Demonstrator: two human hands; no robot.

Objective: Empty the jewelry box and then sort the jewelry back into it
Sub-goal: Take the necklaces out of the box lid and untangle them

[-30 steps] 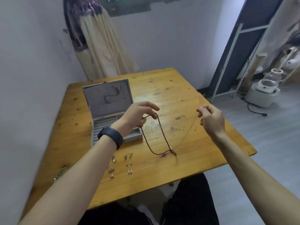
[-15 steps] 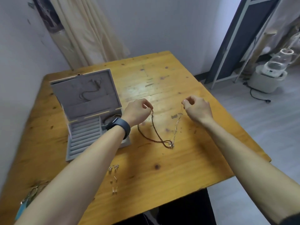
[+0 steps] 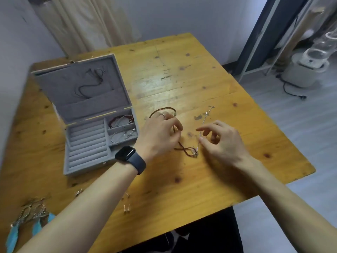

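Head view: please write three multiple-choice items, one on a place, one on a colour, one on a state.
1. Where is the jewelry box? A. left of the left hand B. right of both hands C. on the floor
2. What colour are the feather earrings? A. red B. turquoise C. black
3. How is the box's lid? A. shut B. taken off C. raised open
1 A: it sits left of that hand; 2 B: the feathers are blue-green; 3 C: its grey lining faces the camera.
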